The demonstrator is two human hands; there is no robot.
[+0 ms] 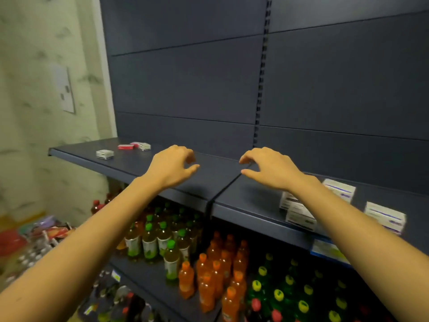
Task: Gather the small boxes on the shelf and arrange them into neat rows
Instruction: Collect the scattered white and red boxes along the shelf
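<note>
A dark grey shelf (144, 166) runs across the view. At its far left lie a white small box (105, 154), a red box (125, 147) and a white box with a red one behind it (144, 146). On the right part of the shelf sit several white boxes with purple print (340, 189), (385, 217), (299, 214), partly hidden by my right forearm. My left hand (173, 165) and my right hand (269, 166) hover over the bare middle of the shelf, fingers loosely curled, holding nothing.
Below the shelf stand rows of bottles: green-capped (149, 242), orange (216, 270) and yellow-capped green ones (290, 289). A pale wall (34, 112) with a white panel is at the left. Packaged goods (44, 231) lie low on the left.
</note>
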